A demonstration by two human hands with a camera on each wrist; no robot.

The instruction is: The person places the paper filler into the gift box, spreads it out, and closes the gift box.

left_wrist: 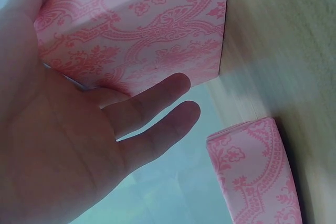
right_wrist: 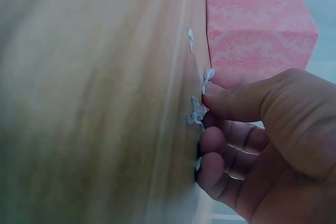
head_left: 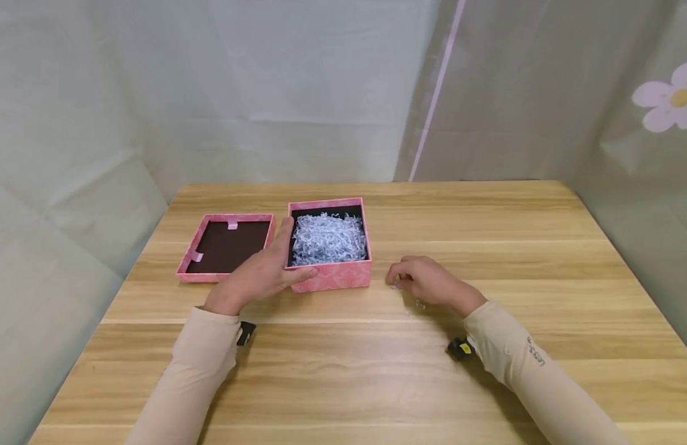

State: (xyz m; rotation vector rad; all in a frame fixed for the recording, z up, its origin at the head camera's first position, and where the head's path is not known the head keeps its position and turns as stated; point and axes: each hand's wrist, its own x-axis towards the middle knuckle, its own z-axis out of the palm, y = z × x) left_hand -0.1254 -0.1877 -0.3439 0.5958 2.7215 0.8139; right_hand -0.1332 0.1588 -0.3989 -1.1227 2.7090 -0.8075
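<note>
A pink patterned box (head_left: 335,276) stands uncovered on the table, full of pale, crinkled paper shreds (head_left: 328,238). My left hand (head_left: 260,272) rests against its near left corner, the thumb lying across the front wall and the index finger up along the left side. In the left wrist view, two other fingers (left_wrist: 157,129) stretch out straight beside the patterned wall. Right of the box, my right hand (head_left: 429,281) is low at the tabletop, curled. Its thumb and forefinger pinch a small paper shred (right_wrist: 208,80) in the right wrist view, with more bits at the fingertips.
The box's pink lid (head_left: 196,277) lies inside up to the left, showing a dark lining and ribbon tabs. Loose shreds (head_left: 419,303) are scattered on the wooden table (head_left: 354,383) by my right hand. Fabric walls (head_left: 277,93) enclose the table's back and sides.
</note>
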